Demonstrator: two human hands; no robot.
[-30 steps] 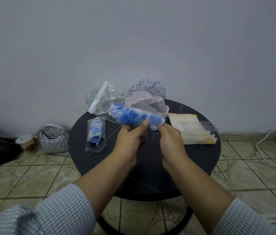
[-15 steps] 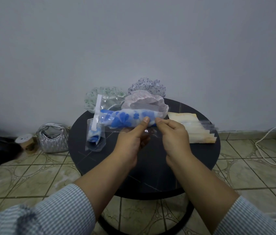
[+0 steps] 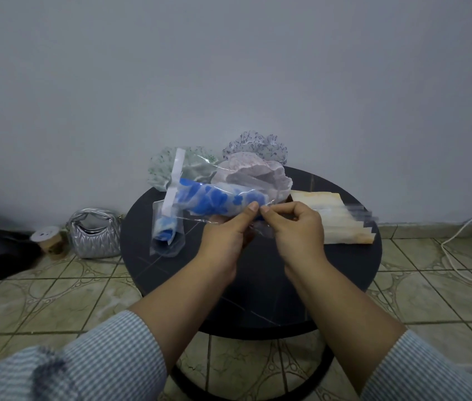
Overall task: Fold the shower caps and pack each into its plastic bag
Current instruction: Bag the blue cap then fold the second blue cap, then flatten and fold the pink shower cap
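We are holding a rolled blue-flowered shower cap (image 3: 214, 199) inside its clear plastic bag (image 3: 200, 211), lifted just above the round black table (image 3: 258, 285). Our left hand (image 3: 226, 235) is gripping the bag's near end with the thumb laid over the roll, while our right hand (image 3: 298, 230) is pinching the loose film beside it, thumb and forefinger tips almost meeting the left thumb. The cap looks feather-light, soft and springy, and the film thin and slick, so we judge the safest hold is on the roll itself through the bag, not on the bare flap (image 3: 172, 189) hanging at the far end. Lying on the table to the left is a packed bag (image 3: 166, 233); to the right a stack of empty bags (image 3: 342, 224). Behind are waiting a pink cap (image 3: 255, 175), a green-sprigged cap (image 3: 159, 169) and a dark-printed cap (image 3: 258, 144). A silver handbag (image 3: 96, 235) and a spool (image 3: 48, 238) are sitting on the tiled floor against the grey wall.
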